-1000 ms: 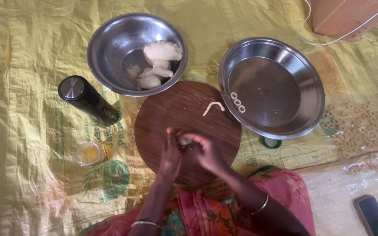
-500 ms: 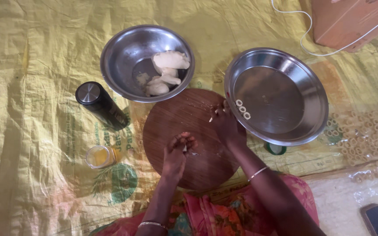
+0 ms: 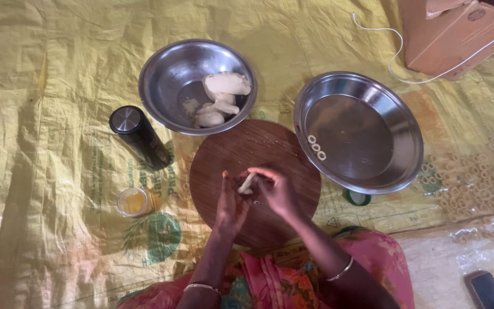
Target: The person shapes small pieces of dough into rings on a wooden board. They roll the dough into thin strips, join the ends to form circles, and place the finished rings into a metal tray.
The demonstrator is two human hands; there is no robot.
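My left hand (image 3: pixel 230 203) and my right hand (image 3: pixel 275 191) meet over a round dark wooden board (image 3: pixel 241 151). Together they pinch a small pale strip of dough (image 3: pixel 247 182) between the fingertips. A steel bowl (image 3: pixel 167 74) beyond the board holds several lumps of pale dough (image 3: pixel 224 86). To the right lies a wide steel plate (image 3: pixel 373 97) with three small dough rings (image 3: pixel 316 147) near its left rim.
A black cylindrical bottle (image 3: pixel 138 136) lies left of the board, with a small glass of yellow liquid (image 3: pixel 134 201) below it. Everything sits on a yellow plastic sheet (image 3: pixel 47 114). A cardboard box (image 3: pixel 458 34) with white cord is at top right; a phone (image 3: pixel 485 289) lies bottom right.
My right hand reached toward the plate's edge, took up the dough strip from the board, and came back to my left hand. The strip is now held between both hands.
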